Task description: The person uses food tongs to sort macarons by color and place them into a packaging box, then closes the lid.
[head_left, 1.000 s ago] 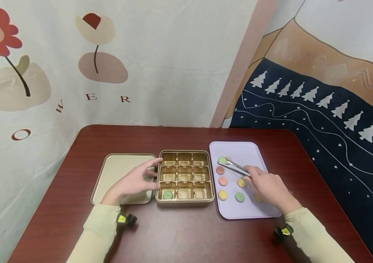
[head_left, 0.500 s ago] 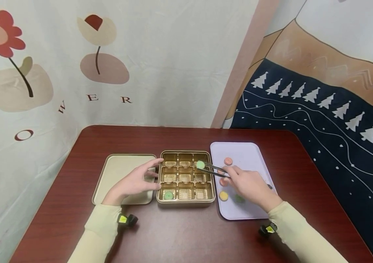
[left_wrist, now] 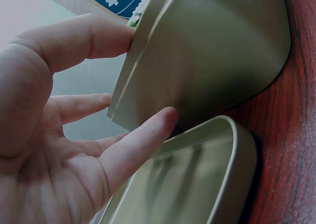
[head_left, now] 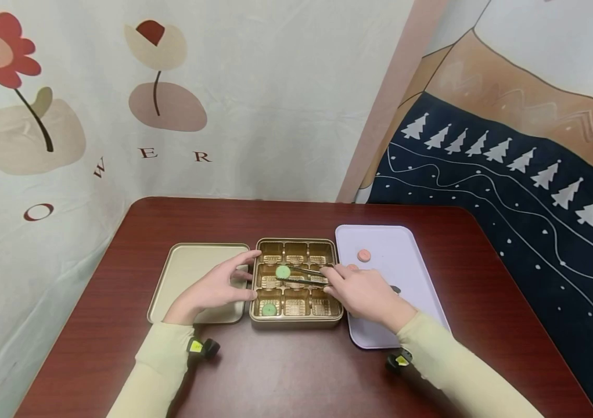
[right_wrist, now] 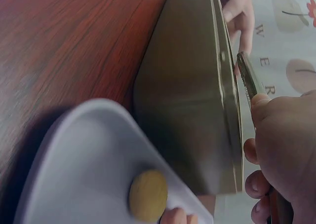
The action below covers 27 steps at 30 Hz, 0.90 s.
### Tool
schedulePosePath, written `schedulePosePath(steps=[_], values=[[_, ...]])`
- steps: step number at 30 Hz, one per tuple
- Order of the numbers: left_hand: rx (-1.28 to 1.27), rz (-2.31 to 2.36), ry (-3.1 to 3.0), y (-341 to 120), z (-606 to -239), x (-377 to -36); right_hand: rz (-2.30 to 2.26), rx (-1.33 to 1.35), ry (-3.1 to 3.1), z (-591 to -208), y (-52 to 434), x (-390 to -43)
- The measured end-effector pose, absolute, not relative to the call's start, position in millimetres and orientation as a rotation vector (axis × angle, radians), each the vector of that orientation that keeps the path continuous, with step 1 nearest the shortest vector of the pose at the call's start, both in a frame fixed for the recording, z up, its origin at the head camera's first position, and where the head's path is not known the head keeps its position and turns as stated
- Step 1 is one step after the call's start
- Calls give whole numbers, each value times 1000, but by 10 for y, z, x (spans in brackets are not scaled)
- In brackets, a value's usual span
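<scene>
My right hand grips metal tongs, which pinch a green macaron over the left cell of the middle row in the gold tin. Another green macaron lies in the tin's front left cell. With fingers spread, my left hand touches the tin's left side; its fingertips meet the tin wall in the left wrist view. From the right wrist, the tongs show above the tin's rim, and the macaron they pinch is hidden.
Left of the tin lies its pale gold lid, partly under my left hand. At right, a lavender tray holds a pink macaron and others mostly covered by my right hand. A yellow macaron shows on it in the right wrist view.
My right hand has carried the green macaron in the tongs leftward from above the tray, across the tin's right column, to its left column. My left hand stays at the tin's side.
</scene>
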<state>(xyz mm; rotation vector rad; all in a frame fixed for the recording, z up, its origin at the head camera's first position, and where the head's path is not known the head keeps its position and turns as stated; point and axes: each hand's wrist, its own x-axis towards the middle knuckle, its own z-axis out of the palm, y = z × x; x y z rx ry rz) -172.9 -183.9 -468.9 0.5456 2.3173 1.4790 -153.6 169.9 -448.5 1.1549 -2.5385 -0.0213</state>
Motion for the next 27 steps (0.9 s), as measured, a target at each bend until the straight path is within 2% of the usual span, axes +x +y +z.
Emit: schedulePosePath(steps=[12,27], values=[[541,1466,2329,-1843,-4696,-1723,-53,1215,-2460,-4459,1495,-1587],[546,1479,2317,-1852,-4710,-1737,-40,1196,-2484,-4446,1475,-1568]])
